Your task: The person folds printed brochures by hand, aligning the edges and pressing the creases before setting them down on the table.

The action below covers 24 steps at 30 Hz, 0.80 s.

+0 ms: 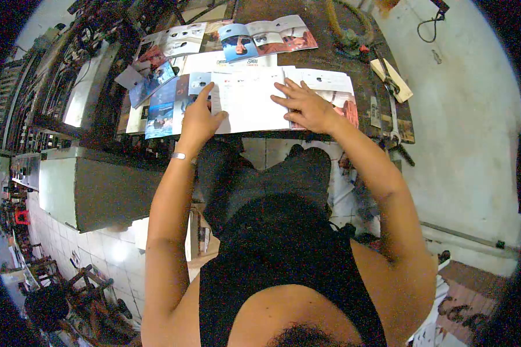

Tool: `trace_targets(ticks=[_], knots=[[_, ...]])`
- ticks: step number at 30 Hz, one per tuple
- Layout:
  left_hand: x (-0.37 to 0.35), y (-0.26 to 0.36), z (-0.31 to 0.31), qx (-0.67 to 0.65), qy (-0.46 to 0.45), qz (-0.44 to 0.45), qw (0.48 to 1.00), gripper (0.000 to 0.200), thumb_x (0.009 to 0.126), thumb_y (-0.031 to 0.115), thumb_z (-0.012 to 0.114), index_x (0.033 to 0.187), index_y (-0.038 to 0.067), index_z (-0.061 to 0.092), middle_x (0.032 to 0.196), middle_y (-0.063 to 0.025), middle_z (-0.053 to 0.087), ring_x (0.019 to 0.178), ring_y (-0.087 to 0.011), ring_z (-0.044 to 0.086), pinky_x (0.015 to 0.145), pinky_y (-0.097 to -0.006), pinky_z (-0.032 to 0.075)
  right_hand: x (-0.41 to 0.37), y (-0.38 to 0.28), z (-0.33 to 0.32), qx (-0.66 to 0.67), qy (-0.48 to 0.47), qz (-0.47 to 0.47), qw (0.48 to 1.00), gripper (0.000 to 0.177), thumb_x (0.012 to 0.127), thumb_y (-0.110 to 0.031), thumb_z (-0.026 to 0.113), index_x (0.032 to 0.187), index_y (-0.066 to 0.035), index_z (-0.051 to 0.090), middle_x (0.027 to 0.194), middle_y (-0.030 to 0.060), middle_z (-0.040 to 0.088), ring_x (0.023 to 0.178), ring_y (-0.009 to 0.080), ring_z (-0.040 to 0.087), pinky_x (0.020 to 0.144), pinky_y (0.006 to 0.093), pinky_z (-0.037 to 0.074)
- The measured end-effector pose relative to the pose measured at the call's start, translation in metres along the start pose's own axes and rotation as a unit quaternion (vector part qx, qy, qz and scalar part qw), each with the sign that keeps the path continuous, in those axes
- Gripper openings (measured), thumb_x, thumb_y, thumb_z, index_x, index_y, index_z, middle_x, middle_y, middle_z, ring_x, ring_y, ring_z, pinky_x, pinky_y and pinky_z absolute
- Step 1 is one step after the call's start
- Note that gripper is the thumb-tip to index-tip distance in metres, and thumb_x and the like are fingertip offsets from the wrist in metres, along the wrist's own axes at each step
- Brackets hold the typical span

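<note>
A long printed brochure sheet (249,101) lies unfolded along the near edge of the dark table, its middle panels mostly white and its ends printed with colour photos. My left hand (200,118) rests on its left part, index finger stretched forward and thumb apart, gripping nothing. On the right part, at a fold line, my right hand (309,109) lies flat with fingers spread. Behind the sheet are another folded brochure (269,39) with a blue panel, a photo-printed leaflet (176,41), and a small blue-and-grey folded piece (147,82).
Toward the table's right edge lie a wrench (395,118) and a pale block (392,81) with a metal tool on it. A greenish metal box (58,185) stands at left below machinery. My legs are under the table (324,49).
</note>
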State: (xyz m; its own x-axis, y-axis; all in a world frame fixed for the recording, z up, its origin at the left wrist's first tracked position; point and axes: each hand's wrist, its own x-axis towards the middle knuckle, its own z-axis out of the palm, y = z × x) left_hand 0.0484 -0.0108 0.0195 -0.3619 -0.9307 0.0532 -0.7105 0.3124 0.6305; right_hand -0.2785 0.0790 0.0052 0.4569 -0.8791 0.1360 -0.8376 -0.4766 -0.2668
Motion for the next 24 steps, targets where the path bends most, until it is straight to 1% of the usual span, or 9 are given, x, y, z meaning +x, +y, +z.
trace_targets(ticks=[2,7,11,13,16,19,22,23,24], knots=[[-0.003,0.011,-0.005,-0.013,-0.014,-0.028,0.999,0.091,0.080,0.013,0.087,0.160,0.013,0.043,0.115,-0.0182,0.079,0.104,-0.0350,0.076,0.092,-0.0434,0.059,-0.002,0.004,0.004,-0.009,-0.001,-0.009,1.000,0.070,0.097,-0.031,0.069,0.162,-0.023,0.045,0.175,0.0103,0.029,0.161,0.0407,0.022,0.130,0.0649,0.016],[-0.003,0.013,-0.005,-0.009,-0.002,-0.023,1.000,0.093,0.080,0.014,0.088,0.161,0.016,0.043,0.110,-0.0165,0.079,0.101,-0.0339,0.077,0.090,-0.0436,0.059,-0.004,0.005,0.006,-0.038,-0.011,-0.018,0.999,0.076,0.096,-0.033,0.069,0.165,-0.022,0.040,0.176,0.0121,0.026,0.161,0.0406,0.022,0.129,0.0661,0.015],[0.000,0.003,0.001,-0.023,0.002,-0.018,1.000,0.093,0.080,0.015,0.088,0.161,0.017,0.043,0.108,-0.0158,0.079,0.099,-0.0322,0.077,0.089,-0.0423,0.060,-0.006,0.004,0.009,-0.029,0.007,-0.013,0.999,0.076,0.095,-0.033,0.069,0.165,-0.020,0.039,0.174,0.0130,0.028,0.161,0.0407,0.024,0.129,0.0664,0.016],[0.001,-0.001,0.003,-0.034,-0.003,-0.018,0.999,0.090,0.080,0.015,0.088,0.160,0.017,0.045,0.109,-0.0161,0.079,0.099,-0.0317,0.077,0.088,-0.0417,0.060,-0.005,0.001,0.007,-0.004,0.017,-0.001,1.000,0.076,0.095,-0.033,0.068,0.164,-0.020,0.040,0.173,0.0134,0.030,0.160,0.0406,0.025,0.129,0.0664,0.016],[0.001,-0.002,0.004,-0.021,-0.004,-0.010,1.000,0.084,0.081,0.015,0.087,0.157,0.016,0.051,0.110,-0.0169,0.079,0.099,-0.0317,0.077,0.088,-0.0411,0.060,-0.005,-0.003,0.007,-0.038,0.028,-0.009,0.999,0.074,0.096,-0.032,0.068,0.163,-0.020,0.041,0.172,0.0138,0.032,0.160,0.0398,0.027,0.129,0.0666,0.017],[0.000,0.000,0.005,-0.010,0.009,0.008,1.000,0.077,0.080,0.018,0.086,0.152,0.017,0.058,0.109,-0.0200,0.078,0.098,-0.0358,0.076,0.089,-0.0440,0.059,-0.001,-0.009,0.008,0.000,0.020,0.046,0.999,0.072,0.096,-0.032,0.067,0.163,-0.020,0.042,0.173,0.0143,0.030,0.159,0.0401,0.028,0.128,0.0666,0.018],[0.000,-0.006,0.008,-0.009,0.011,0.026,1.000,0.072,0.080,0.021,0.085,0.148,0.016,0.062,0.108,-0.0218,0.077,0.098,-0.0378,0.075,0.091,-0.0462,0.058,0.010,-0.002,0.008,0.030,0.060,0.014,0.998,0.072,0.096,-0.037,0.070,0.160,-0.018,0.044,0.174,0.0158,0.026,0.160,0.0405,0.026,0.126,0.0693,0.020],[0.001,-0.008,0.008,-0.008,0.009,0.033,0.999,0.070,0.080,0.022,0.085,0.147,0.016,0.063,0.107,-0.0220,0.077,0.099,-0.0378,0.075,0.091,-0.0466,0.058,0.010,-0.001,0.008,0.006,0.059,0.013,0.998,0.072,0.096,-0.038,0.069,0.161,-0.018,0.043,0.175,0.0158,0.025,0.160,0.0405,0.025,0.126,0.0699,0.020],[0.000,-0.006,0.007,-0.006,0.002,0.028,1.000,0.069,0.081,0.020,0.085,0.147,0.015,0.063,0.110,-0.0216,0.077,0.100,-0.0366,0.075,0.091,-0.0445,0.058,0.011,-0.002,0.007,-0.018,0.058,0.012,0.998,0.073,0.097,-0.039,0.069,0.161,-0.018,0.042,0.175,0.0158,0.024,0.161,0.0405,0.023,0.126,0.0706,0.019]])
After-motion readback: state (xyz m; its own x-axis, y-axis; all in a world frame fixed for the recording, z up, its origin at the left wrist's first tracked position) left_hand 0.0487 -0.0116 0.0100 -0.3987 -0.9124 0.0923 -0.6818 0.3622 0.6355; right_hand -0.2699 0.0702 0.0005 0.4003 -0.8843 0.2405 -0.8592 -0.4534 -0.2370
